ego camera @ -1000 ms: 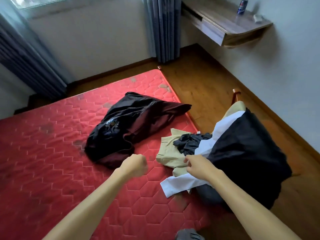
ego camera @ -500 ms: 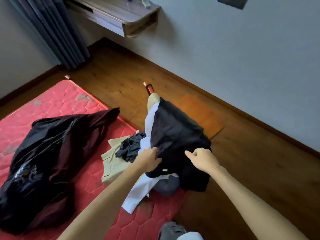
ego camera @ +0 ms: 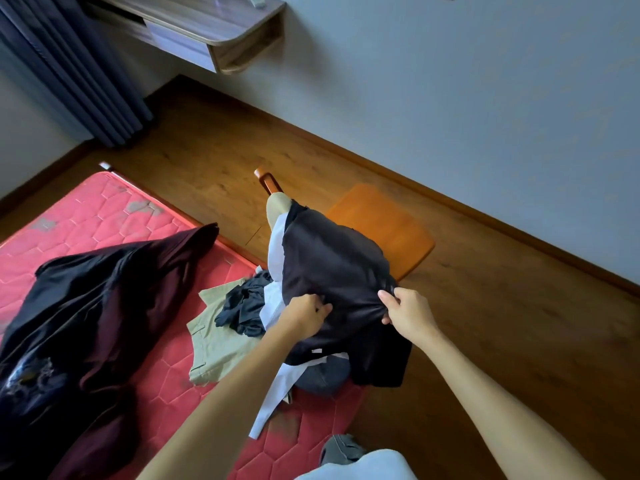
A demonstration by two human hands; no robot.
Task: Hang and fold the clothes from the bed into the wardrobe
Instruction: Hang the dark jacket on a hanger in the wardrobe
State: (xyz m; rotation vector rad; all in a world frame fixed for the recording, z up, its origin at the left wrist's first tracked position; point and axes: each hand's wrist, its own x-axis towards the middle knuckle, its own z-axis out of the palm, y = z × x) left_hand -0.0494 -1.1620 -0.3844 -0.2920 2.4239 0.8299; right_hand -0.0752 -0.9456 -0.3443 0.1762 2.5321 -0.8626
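Both grips now on the black garment (ego camera: 332,265): a second ago the left grip (ego camera: 304,317) was a bare fist over the bed (ego camera: 104,209) and the right grip (ego camera: 408,311) sat lower on the pile. Left grip: fingers curled into the cloth at its 7 o'clock edge, clamped on it. Right grip: thumb and fingers pinch a bunched fold at 4 o'clock, clamped too. Black garment lies draped over the clothes pile at the bed's 3 o'clock edge, far end toward the orange chair seat (ego camera: 384,226) at 1 o'clock. Under it: white shirt (ego camera: 273,403), tail hanging out at 6 o'clock. Grey crumpled garment (ego camera: 246,306) and khaki trousers (ego camera: 214,341) just beside at 9 o'clock. Dark jacket (ego camera: 104,299) spread on the bed further toward 9 o'clock, apart from the pile. Wall shelf (ego camera: 214,26) at 11 o'clock, curtain (ego camera: 79,81) at 10 o'clock
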